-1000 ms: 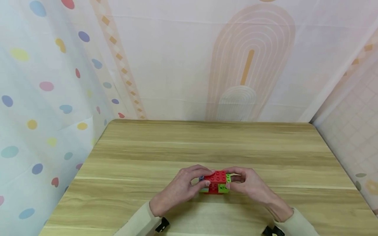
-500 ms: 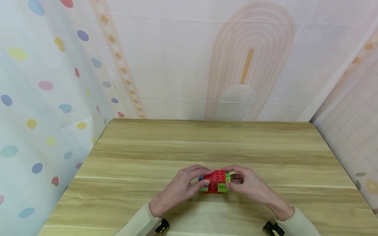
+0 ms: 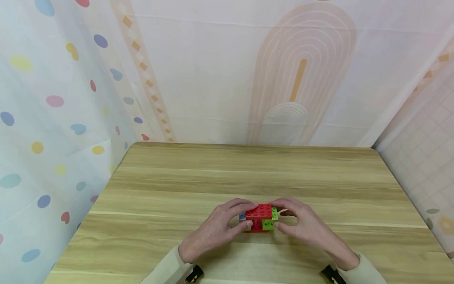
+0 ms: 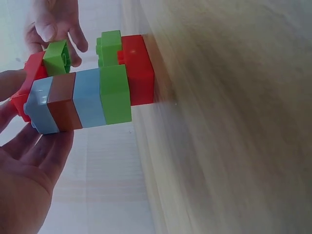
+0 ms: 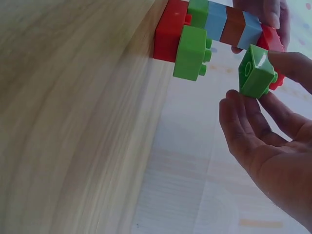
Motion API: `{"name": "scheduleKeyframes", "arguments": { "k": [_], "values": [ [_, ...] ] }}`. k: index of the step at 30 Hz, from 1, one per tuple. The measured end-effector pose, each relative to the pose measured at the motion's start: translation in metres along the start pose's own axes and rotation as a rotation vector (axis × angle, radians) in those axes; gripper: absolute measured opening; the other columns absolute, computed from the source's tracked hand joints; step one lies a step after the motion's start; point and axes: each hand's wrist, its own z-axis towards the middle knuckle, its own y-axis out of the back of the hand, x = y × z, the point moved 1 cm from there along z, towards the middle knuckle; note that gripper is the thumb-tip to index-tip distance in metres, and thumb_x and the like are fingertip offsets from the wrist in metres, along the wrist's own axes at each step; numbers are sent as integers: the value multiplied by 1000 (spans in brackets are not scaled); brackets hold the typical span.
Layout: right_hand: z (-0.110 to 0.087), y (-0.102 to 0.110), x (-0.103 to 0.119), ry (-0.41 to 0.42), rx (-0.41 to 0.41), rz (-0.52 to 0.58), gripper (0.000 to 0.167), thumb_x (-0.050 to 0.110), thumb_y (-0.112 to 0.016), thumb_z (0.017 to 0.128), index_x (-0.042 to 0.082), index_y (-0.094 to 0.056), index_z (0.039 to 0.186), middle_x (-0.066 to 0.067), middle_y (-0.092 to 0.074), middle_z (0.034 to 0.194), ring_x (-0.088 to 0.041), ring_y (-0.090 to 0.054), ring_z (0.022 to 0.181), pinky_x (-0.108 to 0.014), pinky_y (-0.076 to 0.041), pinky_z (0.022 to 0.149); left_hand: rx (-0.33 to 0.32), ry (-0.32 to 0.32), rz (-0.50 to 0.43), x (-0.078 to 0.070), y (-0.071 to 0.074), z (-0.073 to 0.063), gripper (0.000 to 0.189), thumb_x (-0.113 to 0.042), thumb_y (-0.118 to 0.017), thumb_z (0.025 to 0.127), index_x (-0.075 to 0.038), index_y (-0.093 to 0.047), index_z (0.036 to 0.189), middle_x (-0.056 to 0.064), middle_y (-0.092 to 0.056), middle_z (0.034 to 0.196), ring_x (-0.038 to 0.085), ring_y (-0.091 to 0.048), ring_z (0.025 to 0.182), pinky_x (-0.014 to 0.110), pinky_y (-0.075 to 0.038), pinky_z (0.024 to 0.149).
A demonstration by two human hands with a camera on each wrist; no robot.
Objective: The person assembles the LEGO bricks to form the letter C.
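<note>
A small building-block structure stands on the wooden table. Its base is a red block (image 4: 139,69), with a stacked column of green, blue, brown (image 4: 64,101) and blue blocks at the left. A red block (image 3: 259,212) with studs lies across the top. Under its right end hangs a green block (image 5: 257,73), apart from the lower green block (image 5: 190,52). My left hand (image 3: 213,228) grips the column's top and the red block between thumb and fingers. Beside the green blocks, my right hand (image 3: 306,227) has its fingers loosely spread, very close to the hanging one.
The wooden table (image 3: 177,177) spreads out around the structure. Behind it hangs a patterned cloth (image 3: 213,79), with a dotted cloth (image 3: 64,150) at the left. Black straps (image 3: 194,274) sit at the wrists.
My right hand's fingers have loosened and drawn slightly right, showing more of the green blocks. The left hand and the structure stay nearly in place.
</note>
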Motion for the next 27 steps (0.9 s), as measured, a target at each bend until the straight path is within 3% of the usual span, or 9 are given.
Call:
{"name": "scheduleKeyframes", "arguments": {
  "k": [6,13,20,27],
  "values": [
    [0,1,2,18,-12,-11,35,13,-76,96,11,-66,130,1,-67,124,-21,-66,111,-39,-59,92,0,-12,22,2,0,-3,49,-16,-75,97,-17,-60,144,5,-59,140,21,-63,122,41,-56,100],
    [1,1,2,-30,-24,-37,35,13,-76,96,11,-67,129,2,-67,123,-20,-67,111,-37,-58,95,-44,26,-74,11,1,-8,61,-9,-78,93,-10,-51,148,9,-59,143,25,-61,126,43,-52,106],
    [3,2,0,-87,-34,-41,36,13,-76,95,12,-68,130,6,-67,122,-20,-67,112,-40,-58,96,-78,81,-221,15,1,-11,52,-2,-76,93,-4,-54,139,12,-63,136,28,-67,118,40,-55,101],
    [7,3,1,-117,-20,-19,38,14,-75,96,11,-66,133,2,-65,127,-22,-66,114,-46,-56,97,-97,75,-294,18,1,-10,43,0,-74,94,-10,-58,133,9,-65,130,26,-68,114,43,-57,97]
  ]
}}
